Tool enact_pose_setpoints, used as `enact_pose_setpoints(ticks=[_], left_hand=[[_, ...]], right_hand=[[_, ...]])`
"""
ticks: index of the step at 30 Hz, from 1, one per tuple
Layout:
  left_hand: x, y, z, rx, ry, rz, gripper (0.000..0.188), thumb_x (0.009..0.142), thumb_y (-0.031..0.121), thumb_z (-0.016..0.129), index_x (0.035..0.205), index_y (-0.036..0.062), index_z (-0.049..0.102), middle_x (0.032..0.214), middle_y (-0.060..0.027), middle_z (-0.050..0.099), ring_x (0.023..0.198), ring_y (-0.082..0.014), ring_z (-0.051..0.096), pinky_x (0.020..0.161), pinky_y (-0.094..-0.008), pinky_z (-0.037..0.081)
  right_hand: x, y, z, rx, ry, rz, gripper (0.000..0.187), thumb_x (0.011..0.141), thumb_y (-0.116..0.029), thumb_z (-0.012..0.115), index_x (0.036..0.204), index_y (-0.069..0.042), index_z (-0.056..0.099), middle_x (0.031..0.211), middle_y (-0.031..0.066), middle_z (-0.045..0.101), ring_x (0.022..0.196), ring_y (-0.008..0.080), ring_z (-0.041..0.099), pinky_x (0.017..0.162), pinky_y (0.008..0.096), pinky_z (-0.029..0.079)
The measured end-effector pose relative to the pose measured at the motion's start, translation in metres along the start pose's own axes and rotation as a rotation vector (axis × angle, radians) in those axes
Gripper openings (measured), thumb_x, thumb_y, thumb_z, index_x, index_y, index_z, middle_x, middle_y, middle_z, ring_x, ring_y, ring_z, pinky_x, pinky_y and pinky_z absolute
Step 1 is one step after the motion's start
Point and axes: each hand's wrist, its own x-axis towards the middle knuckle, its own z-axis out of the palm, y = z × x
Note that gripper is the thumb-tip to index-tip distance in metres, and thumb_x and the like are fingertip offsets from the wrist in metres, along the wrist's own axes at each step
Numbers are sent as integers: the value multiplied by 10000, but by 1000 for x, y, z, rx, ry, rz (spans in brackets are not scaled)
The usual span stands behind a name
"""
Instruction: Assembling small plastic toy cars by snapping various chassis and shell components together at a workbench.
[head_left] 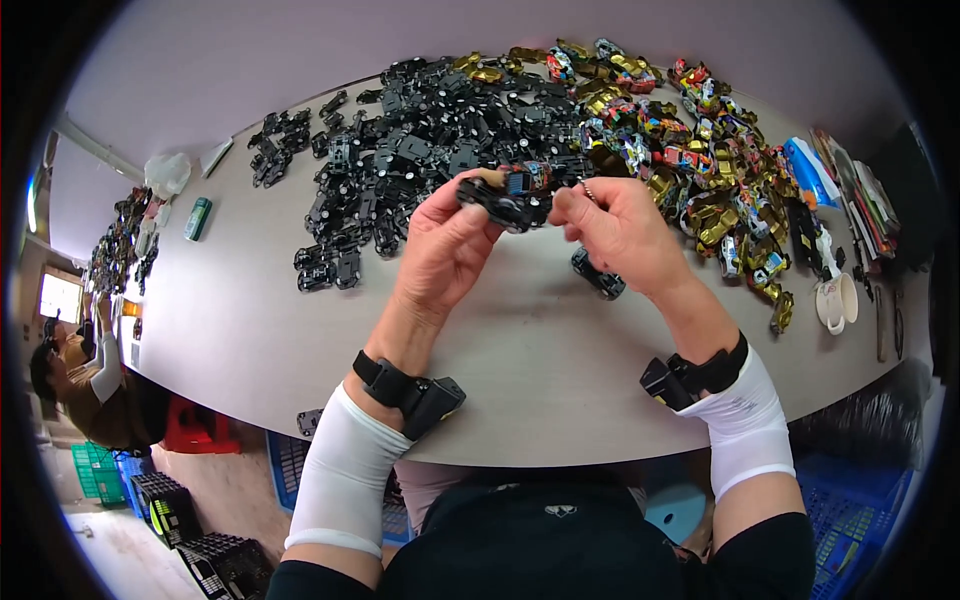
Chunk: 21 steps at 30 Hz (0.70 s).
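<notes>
Over the middle of the table, my left hand grips a black toy car chassis between thumb and fingers. A colourful toy car body shows right against the chassis; I cannot tell whether it is held too or lies behind. At the chassis's right end, my right hand is closed in a pinch. Something small and dark shows at its fingertips, too small to name. Below that hand, another black toy car part lies on the table.
Many black chassis are heaped at the back, with gold and colourful car bodies to the right. A white mug and hand tools lie far right. A green can stands left. Another person works at far left.
</notes>
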Motion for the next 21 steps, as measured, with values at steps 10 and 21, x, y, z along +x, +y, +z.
enact_pose_setpoints(ticks=[10,21], left_hand=[[2,1,8,614,-315,28,355,732,1,653,1082,-14,600,1040,-53,552,984,-153,529,868,-274,431],[2,1,-7,71,-20,-43,399,851,167,628,1193,2,505,1121,-181,586,1019,-273,596,889,-379,512]], right_hand=[[10,21,-2,965,-224,510,264,841,-294,664,742,-77,550,581,-69,434,426,1,328,349,172,238],[-1,-22,-5,510,-61,78,169,858,-100,615,921,57,614,692,39,594,559,76,574,450,205,473]])
